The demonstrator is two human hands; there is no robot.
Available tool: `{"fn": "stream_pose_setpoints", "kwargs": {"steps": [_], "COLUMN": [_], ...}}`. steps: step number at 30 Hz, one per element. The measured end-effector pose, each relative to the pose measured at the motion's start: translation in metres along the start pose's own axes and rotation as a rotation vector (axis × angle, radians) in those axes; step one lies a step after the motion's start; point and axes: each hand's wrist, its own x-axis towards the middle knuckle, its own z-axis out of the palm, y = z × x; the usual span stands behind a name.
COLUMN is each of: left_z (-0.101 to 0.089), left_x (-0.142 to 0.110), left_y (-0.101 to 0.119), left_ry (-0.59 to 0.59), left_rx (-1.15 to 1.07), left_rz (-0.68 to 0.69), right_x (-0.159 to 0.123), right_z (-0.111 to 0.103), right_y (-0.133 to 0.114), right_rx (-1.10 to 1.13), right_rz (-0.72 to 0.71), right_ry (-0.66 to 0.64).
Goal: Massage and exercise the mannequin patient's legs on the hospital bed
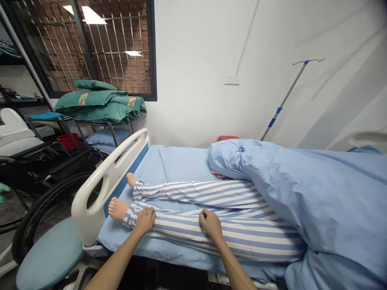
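A patient manikin lies on its back on a hospital bed, in blue-and-white striped pyjama trousers (pixel 223 237), with its bare feet toward me. My left hand (pixel 145 220) rests over the near lower leg just above the bare foot (pixel 117 208), its fingers curled on the striped cloth. A little farther up the same leg, my right hand (pixel 211 224) presses its bunched fingers onto the trousers. The other leg (pixel 193 192) lies beyond my hands. A light blue blanket (pixel 302 193) hides the upper body and head.
A white bed rail (pixel 111 169) stands at the foot end, with a teal stool (pixel 45 253) and a black wheelchair (pixel 39 213) beyond it. Folded green linen (pixel 99 104) sits on a rack by the window. An IV pole (pixel 287 94) leans by the wall.
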Motion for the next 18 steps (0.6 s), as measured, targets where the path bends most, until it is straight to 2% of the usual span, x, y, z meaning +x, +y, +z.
{"fn": "stream_pose_setpoints", "kwargs": {"steps": [3,6,8,14,18], "left_z": [-0.007,-0.009,-0.006,0.007,0.008], "left_x": [0.008,0.016,0.019,0.018,0.017], "left_y": [0.001,0.001,-0.001,-0.007,-0.006], "left_ry": [0.077,0.220,0.254,0.162,0.100], "left_rx": [-0.119,-0.131,-0.117,-0.031,0.012], "left_rz": [-0.091,-0.086,-0.072,-0.139,-0.158], "right_x": [0.000,0.001,0.001,0.003,0.005], "right_z": [0.001,0.003,0.004,0.009,0.009], "right_y": [0.001,0.003,0.004,0.005,0.005], "right_rx": [0.010,0.019,0.028,0.053,0.044], "right_rz": [-0.010,-0.027,-0.033,-0.031,-0.021], "right_ry": [-0.004,0.002,0.006,-0.005,-0.070]}}
